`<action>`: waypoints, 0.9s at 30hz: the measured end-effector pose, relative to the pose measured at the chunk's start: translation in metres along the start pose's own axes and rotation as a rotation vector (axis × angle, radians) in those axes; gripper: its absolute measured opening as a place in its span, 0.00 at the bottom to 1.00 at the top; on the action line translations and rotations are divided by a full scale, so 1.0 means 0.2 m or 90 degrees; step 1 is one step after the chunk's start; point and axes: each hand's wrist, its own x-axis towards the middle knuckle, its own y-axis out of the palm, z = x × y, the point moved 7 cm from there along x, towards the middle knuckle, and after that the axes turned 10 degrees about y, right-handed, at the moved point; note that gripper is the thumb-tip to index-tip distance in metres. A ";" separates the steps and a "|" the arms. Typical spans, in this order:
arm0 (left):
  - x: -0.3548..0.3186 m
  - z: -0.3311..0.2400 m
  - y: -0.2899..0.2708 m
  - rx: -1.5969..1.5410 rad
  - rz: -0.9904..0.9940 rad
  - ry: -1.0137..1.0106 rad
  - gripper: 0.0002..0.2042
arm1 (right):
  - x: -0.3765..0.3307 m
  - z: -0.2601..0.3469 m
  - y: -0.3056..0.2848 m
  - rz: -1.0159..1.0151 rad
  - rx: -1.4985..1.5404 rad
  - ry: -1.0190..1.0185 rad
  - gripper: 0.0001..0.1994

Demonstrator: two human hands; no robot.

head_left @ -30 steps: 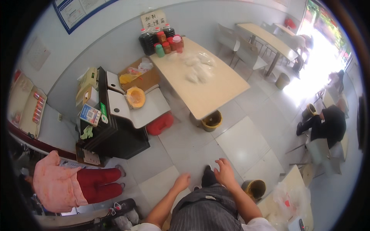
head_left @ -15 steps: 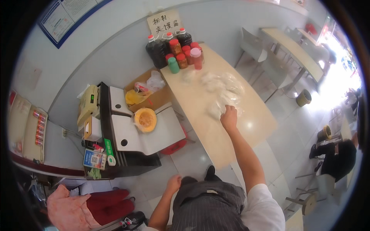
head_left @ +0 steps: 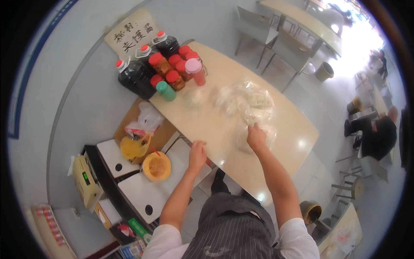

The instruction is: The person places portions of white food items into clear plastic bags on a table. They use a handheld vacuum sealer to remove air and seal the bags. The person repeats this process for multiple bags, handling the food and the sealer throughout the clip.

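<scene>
My right hand [head_left: 257,137] pinches the edge of a clear plastic bag [head_left: 244,142] that lies on the pale wooden table [head_left: 291,155]. Just beyond it sit more clear bags [head_left: 260,101] with whitish contents too blurred to name. A smaller bag [head_left: 195,99] rests farther left. My left hand [head_left: 198,154], fingers curled and with nothing visible in them, hovers by the table's left edge, touching no bag.
Jars with red lids [head_left: 174,80], a green-lidded jar [head_left: 166,91], a pink-lidded jar [head_left: 196,71] and dark jugs [head_left: 137,79] crowd the far left corner. Left are a cardboard box [head_left: 129,113] and a yellow bowl [head_left: 156,166]. A person [head_left: 379,138] sits at right.
I have come closer to the table, and the view has turned. My left hand has risen from beside my body to the table's left edge. My right hand stays at the bag.
</scene>
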 end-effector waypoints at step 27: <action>0.33 -0.18 0.27 0.162 0.224 0.059 0.08 | -0.42 0.07 0.34 -0.189 0.000 0.106 0.12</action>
